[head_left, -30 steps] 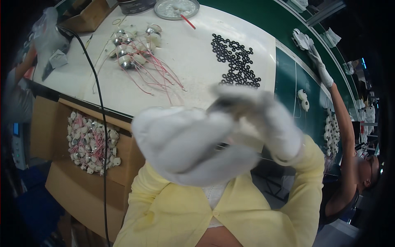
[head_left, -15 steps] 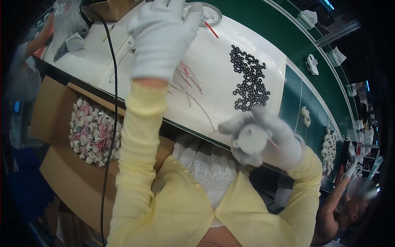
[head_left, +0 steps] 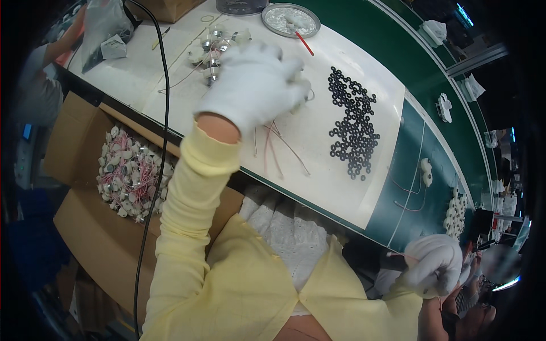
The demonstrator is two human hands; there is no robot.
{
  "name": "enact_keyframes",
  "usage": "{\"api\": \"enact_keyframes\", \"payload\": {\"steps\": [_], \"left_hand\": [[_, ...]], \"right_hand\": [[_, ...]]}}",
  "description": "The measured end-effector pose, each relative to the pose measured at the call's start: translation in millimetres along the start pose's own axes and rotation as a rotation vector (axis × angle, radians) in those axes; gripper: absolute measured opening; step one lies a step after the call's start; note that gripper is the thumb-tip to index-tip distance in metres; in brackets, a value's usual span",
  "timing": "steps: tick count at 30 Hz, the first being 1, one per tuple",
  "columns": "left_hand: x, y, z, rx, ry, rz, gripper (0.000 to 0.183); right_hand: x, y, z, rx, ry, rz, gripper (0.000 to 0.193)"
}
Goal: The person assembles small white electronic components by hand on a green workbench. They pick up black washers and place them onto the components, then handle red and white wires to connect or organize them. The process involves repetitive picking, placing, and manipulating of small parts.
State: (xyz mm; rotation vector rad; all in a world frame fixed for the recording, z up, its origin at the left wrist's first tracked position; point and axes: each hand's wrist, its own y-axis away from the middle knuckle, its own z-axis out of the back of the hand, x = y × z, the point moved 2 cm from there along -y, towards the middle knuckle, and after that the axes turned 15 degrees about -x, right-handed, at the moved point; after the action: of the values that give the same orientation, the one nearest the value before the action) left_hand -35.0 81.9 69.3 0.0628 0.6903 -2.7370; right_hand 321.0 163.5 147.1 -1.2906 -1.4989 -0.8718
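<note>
My left hand (head_left: pixel 256 85), in a white glove, is over the white worktop with its fingers bent downward. A small ring-like edge (head_left: pixel 310 95) shows at the fingertips; the hand hides the rest of it. Beside the hand is a cluster of white and silver round motor-like parts (head_left: pixel 211 51). Thin pink and grey wires (head_left: pixel 274 149) come out from under the hand. My right hand (head_left: pixel 435 262), also gloved, is low at the right, past the bench edge, with curled fingers. A pink wire (head_left: pixel 402 256) sticks out of it; what it is attached to is hidden in the grip.
Many black rings (head_left: pixel 355 122) lie on the worktop. Behind is a round metal dish (head_left: pixel 291 21) with a red stick (head_left: pixel 305 43). A cardboard box (head_left: pixel 79 148) of wired parts stands left, a black cable (head_left: pixel 161 136) before it. White parts (head_left: pixel 455 216) lie on the green surface. Other people work nearby.
My left hand has drawn back from the dish, uncovering the cluster of parts. My right hand has swung right and down, and the white round part in it no longer shows.
</note>
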Motion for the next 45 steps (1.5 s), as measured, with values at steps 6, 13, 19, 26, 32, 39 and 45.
{"api": "enact_keyframes", "payload": {"steps": [6, 13, 19, 26, 32, 39, 45], "left_hand": [[112, -41, -27, -0.389, -0.29, 0.229, 0.066], [112, -40, -48, 0.086, 0.009, 0.238, 0.056], [60, -14, -21, 0.137, 0.174, 0.165, 0.049], [-14, 15, 35, -0.374, 0.006, -0.074, 0.03], [-44, 24, -12, -0.346, -0.025, -0.15, 0.012], [-73, 71, 17, -0.25, 0.213, -0.113, 0.019], [-77, 82, 19, -0.386, 0.213, -0.044, 0.035]], "right_hand": [[5, 55, -20, -0.725, 0.41, -0.308, 0.044], [-37, 31, -3, -1.283, 1.237, -0.748, 0.032], [-59, 29, 22, -1.423, 1.504, -0.816, 0.038], [-31, 33, 4, -1.576, 1.626, -0.36, 0.038], [-53, 33, 22, -1.145, 2.024, -0.332, 0.033], [-82, 39, 3, -0.957, 2.013, -0.312, 0.038], [-58, 14, -3, -0.705, 1.855, -0.161, 0.049]]}}
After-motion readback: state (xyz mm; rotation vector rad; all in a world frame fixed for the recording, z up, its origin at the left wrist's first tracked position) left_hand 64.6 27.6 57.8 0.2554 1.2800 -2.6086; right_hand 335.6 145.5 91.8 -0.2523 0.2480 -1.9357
